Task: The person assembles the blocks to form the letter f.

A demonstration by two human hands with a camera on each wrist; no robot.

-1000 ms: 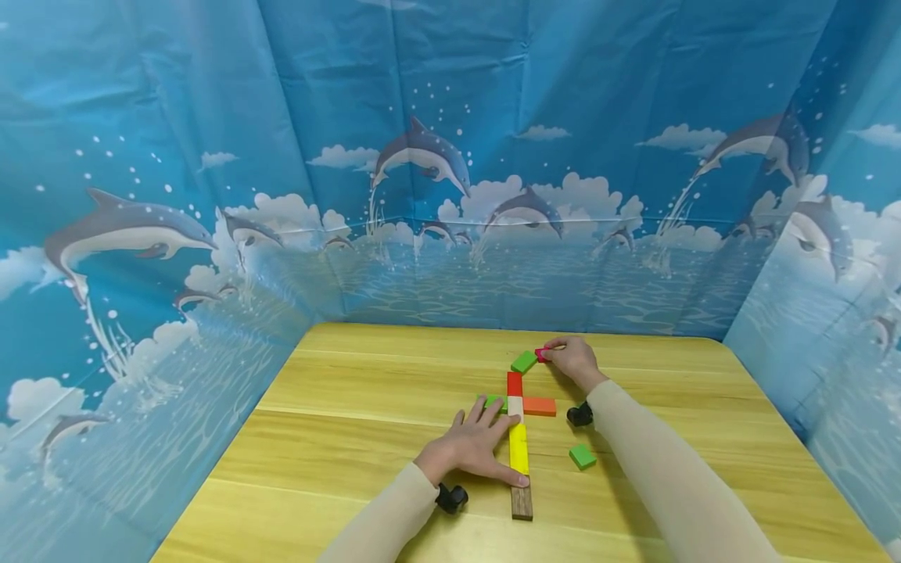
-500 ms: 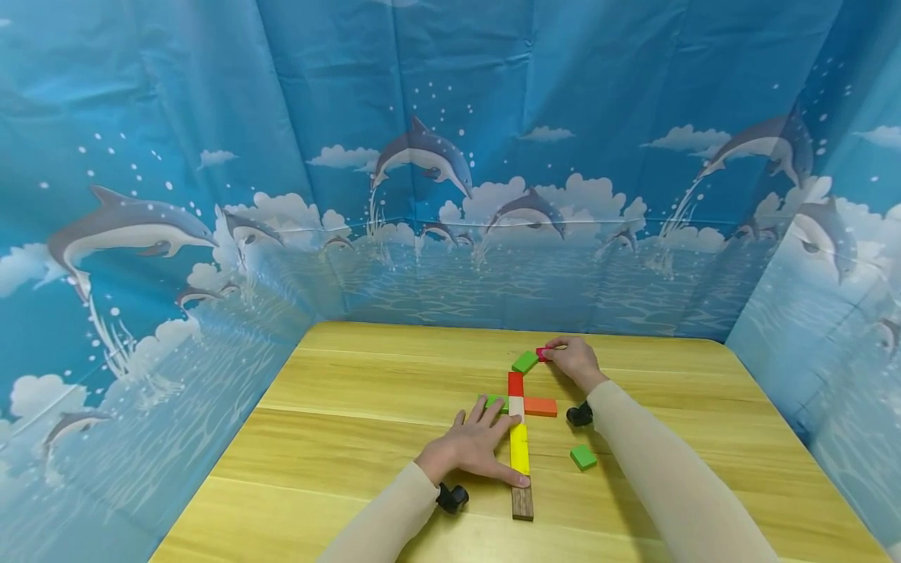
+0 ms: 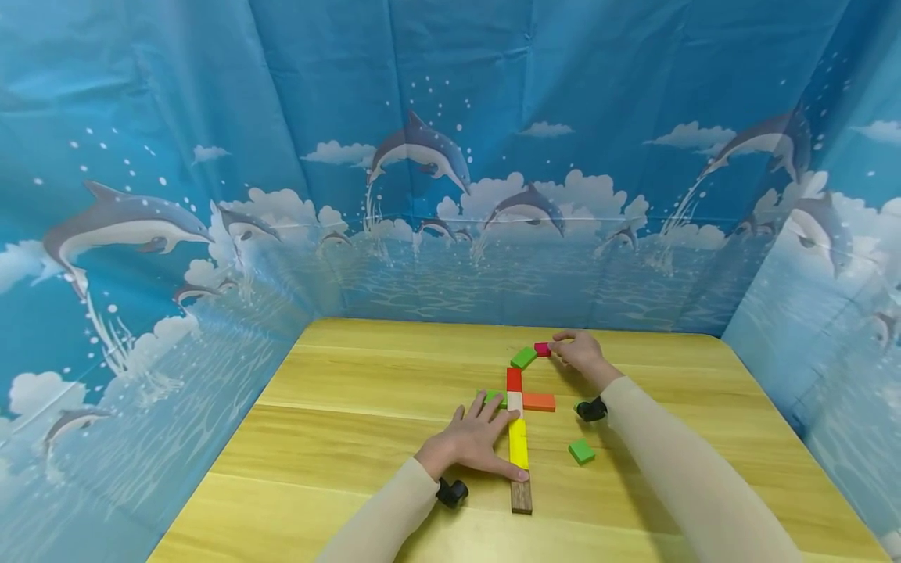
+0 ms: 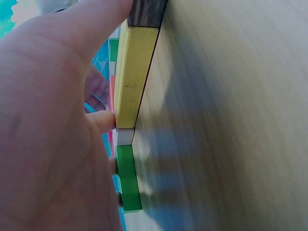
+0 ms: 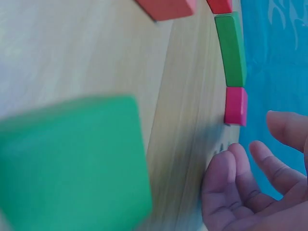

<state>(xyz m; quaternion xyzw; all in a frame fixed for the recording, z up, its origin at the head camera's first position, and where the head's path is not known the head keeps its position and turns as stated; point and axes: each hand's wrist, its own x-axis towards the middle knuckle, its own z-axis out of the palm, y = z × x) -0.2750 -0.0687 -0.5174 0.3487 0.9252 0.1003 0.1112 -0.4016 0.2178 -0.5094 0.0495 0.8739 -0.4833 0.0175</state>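
Observation:
My left hand [image 3: 470, 442] lies with spread fingers over a row of flat wooden blocks. Its thumb touches the dark brown block [image 3: 522, 498] where it meets the yellow block [image 3: 518, 447], and its fingertips reach the white block [image 3: 515, 403] and a green side block [image 4: 127, 180]. Beyond them the row continues with a red block [image 3: 515, 379], a slanted green block [image 3: 524, 358] and a small pink block [image 5: 236, 107]. Just right of the pink block, my right hand [image 3: 580, 356] holds nothing; the right wrist view shows a gap between its fingers and that block.
An orange block [image 3: 539, 402] sticks out to the right of the row. Between the row and my right forearm lies a loose green block [image 3: 582, 451], large in the right wrist view. A dolphin-print curtain [image 3: 450, 289] stands behind the wooden table [image 3: 338, 438].
My right hand has let go of the pink block and moved slightly to the right. The pink block stays beside the slanted green one, and my left hand keeps its place.

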